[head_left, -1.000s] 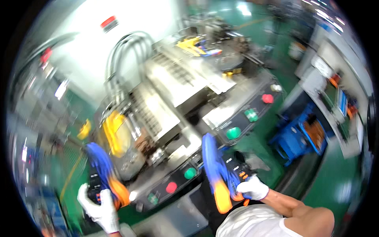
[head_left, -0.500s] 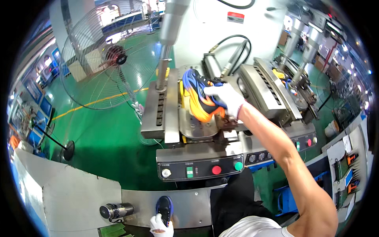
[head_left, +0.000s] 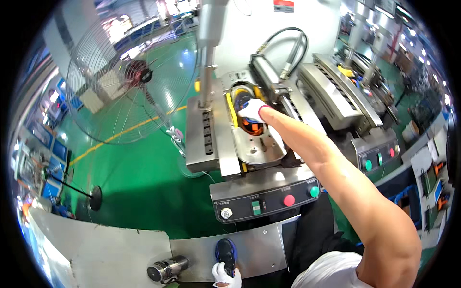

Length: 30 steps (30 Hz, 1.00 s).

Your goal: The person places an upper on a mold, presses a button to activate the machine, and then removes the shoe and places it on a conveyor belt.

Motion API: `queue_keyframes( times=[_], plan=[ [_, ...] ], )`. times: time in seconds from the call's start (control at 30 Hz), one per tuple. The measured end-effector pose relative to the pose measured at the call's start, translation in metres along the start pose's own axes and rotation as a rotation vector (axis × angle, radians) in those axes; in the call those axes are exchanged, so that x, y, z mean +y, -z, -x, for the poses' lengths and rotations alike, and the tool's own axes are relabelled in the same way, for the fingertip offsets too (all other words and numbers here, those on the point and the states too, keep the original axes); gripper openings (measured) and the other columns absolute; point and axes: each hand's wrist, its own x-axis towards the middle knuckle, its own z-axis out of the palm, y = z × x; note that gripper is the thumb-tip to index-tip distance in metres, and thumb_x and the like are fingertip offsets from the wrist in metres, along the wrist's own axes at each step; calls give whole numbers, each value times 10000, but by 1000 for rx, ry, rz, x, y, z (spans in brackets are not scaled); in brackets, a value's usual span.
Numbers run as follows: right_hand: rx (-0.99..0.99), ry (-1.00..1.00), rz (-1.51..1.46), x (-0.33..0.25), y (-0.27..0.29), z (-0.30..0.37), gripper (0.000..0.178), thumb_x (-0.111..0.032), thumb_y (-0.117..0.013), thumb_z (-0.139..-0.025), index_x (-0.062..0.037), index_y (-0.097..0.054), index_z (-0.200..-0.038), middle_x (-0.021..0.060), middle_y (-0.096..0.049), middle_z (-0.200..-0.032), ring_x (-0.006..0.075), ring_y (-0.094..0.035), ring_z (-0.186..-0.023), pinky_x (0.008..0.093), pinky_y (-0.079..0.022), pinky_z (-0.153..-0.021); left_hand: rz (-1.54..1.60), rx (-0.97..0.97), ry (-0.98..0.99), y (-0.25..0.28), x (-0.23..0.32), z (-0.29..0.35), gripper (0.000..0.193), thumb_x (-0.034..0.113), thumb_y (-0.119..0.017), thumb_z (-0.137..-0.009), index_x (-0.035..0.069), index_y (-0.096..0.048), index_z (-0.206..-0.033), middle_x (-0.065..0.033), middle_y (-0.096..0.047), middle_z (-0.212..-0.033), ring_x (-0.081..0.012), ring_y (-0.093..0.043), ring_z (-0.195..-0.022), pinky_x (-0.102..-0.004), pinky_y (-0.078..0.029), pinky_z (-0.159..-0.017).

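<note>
My right hand (head_left: 252,111), in a white glove with a dark pink cuff edge, is closed on a blue, black and orange sneaker (head_left: 244,98). That sneaker sits upright and low in the yellow-edged recess of a metal pressing machine (head_left: 254,149), partly covered by the hand. At the lower edge, my left hand (head_left: 225,277), also white-gloved, grips the near end of a dark sneaker with a blue sole edge (head_left: 225,252). This second sneaker rests on a metal-topped table (head_left: 257,249).
A control panel with red and green buttons (head_left: 289,200) fronts the machine. A second pressing station (head_left: 331,93) stands to the right. A large wire-caged fan (head_left: 139,72) is at the left. On the table lies a steel flask (head_left: 168,270). A grey post (head_left: 206,62) rises beside the machine.
My right hand has lowered the colourful sneaker from tilted above the machine into its recess, turning it upright. The view has shifted, while my left hand stays on the dark sneaker.
</note>
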Motion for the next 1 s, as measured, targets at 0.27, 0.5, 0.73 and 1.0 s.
queue_keyframes(
  times=[0.27,0.5,0.73,1.0],
  plan=[
    [536,691,-237,44,-23,332,645,-310,-742,-875,50,-510,-1358,296,-511,-1460,463,-502,-1365,519,-395,-1169,77,-173,-67,0,-30,-10,541,195,-857,-827,37,-659,-1305,-198,-711,-1234,-361,-686,-1125,-461,-549,-990],
    [361,558,-40,178,-147,351,841,-133,-648,-882,63,-276,-1611,309,-192,-1717,493,-188,-1594,597,-129,-1305,1,-459,-137,32,75,-40,566,149,-832,-870,-1,-608,-1367,-204,-708,-1242,-336,-687,-1121,-447,-561,-980],
    [345,235,-632,197,-64,568,1074,-405,-803,-855,-90,-217,-1698,211,-105,-1768,433,-99,-1626,534,-143,-1304,439,-599,-415,-55,276,-8,572,36,-787,-883,34,-561,-1409,-198,-703,-1244,-321,-681,-1143,-412,-572,-997],
    [739,-563,43,289,8,675,912,-341,-819,-748,2,-464,-1515,275,-475,-1527,455,-415,-1465,557,-322,-1247,943,-954,-600,-143,577,112,636,-63,-752,-864,-50,-508,-1451,-187,-572,-1429,-255,-590,-1260,-396,-474,-1118]
  ],
)
